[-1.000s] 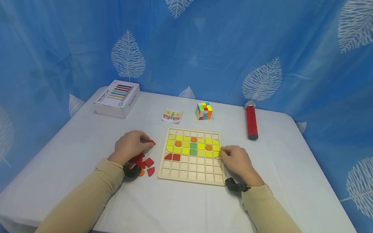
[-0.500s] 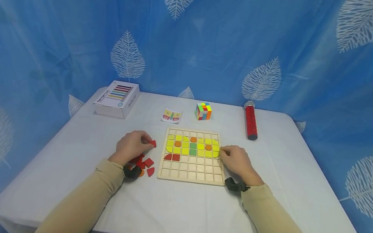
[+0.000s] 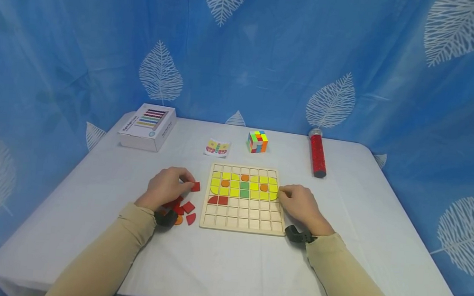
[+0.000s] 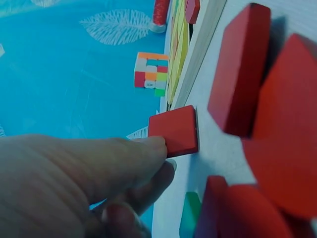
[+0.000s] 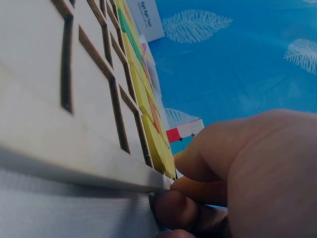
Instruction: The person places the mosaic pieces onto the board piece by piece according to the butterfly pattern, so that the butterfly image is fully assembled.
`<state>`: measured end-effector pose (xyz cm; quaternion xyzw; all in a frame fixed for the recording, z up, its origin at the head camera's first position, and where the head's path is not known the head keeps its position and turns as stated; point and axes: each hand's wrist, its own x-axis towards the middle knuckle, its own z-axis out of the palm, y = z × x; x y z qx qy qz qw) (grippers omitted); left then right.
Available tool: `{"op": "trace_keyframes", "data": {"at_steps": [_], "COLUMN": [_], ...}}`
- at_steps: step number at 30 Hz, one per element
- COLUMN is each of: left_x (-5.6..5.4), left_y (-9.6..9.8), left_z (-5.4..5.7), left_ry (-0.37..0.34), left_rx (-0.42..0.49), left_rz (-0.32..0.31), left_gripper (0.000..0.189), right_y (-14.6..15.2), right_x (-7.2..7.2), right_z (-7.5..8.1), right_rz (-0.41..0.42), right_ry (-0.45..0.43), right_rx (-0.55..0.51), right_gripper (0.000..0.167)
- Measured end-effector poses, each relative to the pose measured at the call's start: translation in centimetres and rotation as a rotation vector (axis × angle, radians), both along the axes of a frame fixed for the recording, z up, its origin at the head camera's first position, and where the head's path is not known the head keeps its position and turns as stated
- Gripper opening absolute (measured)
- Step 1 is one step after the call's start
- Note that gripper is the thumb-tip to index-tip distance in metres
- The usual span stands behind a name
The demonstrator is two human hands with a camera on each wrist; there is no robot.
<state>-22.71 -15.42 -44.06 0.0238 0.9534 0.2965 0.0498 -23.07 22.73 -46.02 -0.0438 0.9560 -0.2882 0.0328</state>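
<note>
My left hand point(image 3: 167, 186) pinches a red square tile point(image 4: 176, 131) between thumb and fingers, left of the board. Below that hand lies a pile of loose red tiles point(image 3: 188, 207), partly hidden by the wrist. A wooden grid board point(image 3: 243, 222) lies flat in front of me. Its upper rows carry yellow tiles point(image 3: 225, 190), green tiles and a few orange rounds; two red tiles point(image 3: 223, 200) sit in the row below at the left. At the board's right edge my right hand point(image 3: 300, 204) grips the rim, thumb on top and fingers curled at the side.
Behind the board lie a small pattern card point(image 3: 217, 148) and a puzzle cube point(image 3: 257, 142). A white box point(image 3: 148, 127) stands at the back left, and a red glittery tube point(image 3: 318, 154) lies at the back right. An orange round point(image 3: 179, 220) lies by the left wrist.
The red square tile in my left hand has shifted slightly right and down, and more of it shows past the fingertips. My right hand keeps its place at the board's edge.
</note>
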Motion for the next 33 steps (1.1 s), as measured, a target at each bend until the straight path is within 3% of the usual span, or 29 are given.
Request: {"op": "trace_keyframes", "data": {"at_steps": [15, 24, 33], "left_x": [0.7, 0.9, 1.0], "left_y": [2.1, 4.4, 7.8], "left_z": [0.3, 0.1, -0.2], "left_ry": [-0.009, 0.032, 0.079], "left_rx": [0.126, 0.122, 0.057], "left_rz": [-0.057, -0.188, -0.231], "left_gripper": [0.02, 0.009, 0.008], "right_y": [0.0, 0.2, -0.3], "right_x": [-0.1, -0.1, -0.1], "right_z": [-0.2, -0.1, -0.1], "right_rz": [0.001, 0.013, 0.018], "right_ry": [0.008, 0.039, 0.069], "right_rx": [0.012, 0.026, 0.05], "right_gripper": [0.043, 0.041, 0.038]}}
